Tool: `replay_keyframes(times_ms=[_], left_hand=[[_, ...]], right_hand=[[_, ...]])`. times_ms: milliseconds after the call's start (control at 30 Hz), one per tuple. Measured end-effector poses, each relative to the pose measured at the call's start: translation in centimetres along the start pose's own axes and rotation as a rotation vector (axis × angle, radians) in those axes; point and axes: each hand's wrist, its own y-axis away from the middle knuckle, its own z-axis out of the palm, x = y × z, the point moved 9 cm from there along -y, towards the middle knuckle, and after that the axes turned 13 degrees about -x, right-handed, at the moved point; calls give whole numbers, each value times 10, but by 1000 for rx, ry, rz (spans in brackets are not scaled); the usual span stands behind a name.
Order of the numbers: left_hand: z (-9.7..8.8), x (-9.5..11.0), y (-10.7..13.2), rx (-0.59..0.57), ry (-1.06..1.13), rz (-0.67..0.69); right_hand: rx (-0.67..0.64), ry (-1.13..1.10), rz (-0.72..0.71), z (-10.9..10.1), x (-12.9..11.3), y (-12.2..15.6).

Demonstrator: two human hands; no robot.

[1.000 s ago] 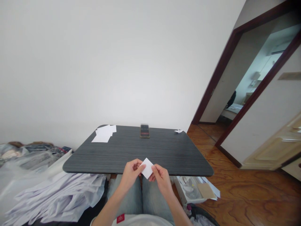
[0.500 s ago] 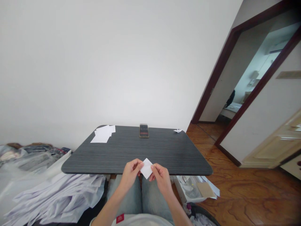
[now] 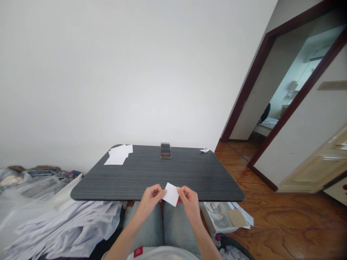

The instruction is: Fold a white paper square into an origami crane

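Observation:
Between my two hands is a small white square of paper (image 3: 171,194), held tilted at the table's front edge. My left hand (image 3: 152,198) pinches its left corner between thumb and fingers. On the other side, my right hand (image 3: 189,199) pinches the right edge, thumb on top. The fingers behind the paper are partly hidden. Whether the square is folded in layers I cannot tell. Several white paper sheets (image 3: 117,156) lie overlapping at the table's back left. A small folded white paper piece (image 3: 204,150) sits at the back right corner.
The dark wood-grain table (image 3: 162,173) stands against a white wall. A phone-like device (image 3: 165,150) leans upright at its back middle. White cloth (image 3: 67,227) is heaped at lower left. A box of odds and ends (image 3: 219,218) stands on the floor at right, beneath the table's edge.
The paper square has turned from a diamond position to a more slanted one and shifted slightly right. My right hand has moved a little right and changed its grip from corner to edge.

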Motion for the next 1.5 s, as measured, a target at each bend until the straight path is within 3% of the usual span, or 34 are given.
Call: replay_keyframes(times_ms=[233,500,667,933,1167,1500], left_hand=[[8,-1,-1,-63,95,-7],[-12,7,5,148,69,49],[-9,9,5,132,98,71],[-3,9,6,81,97,68],[5,3,1,-25,-17,21],[-1,17,6,107,25,88]], right_hand=[[-75,-30,28,6,4,-2],[-146,-123,79,20,13,1],[-90,-129,52,15,10,1],[36,-5,56,-4,4,3],[0,123,40,-5,-8,6],[-60,232,-78,9,-17,6]])
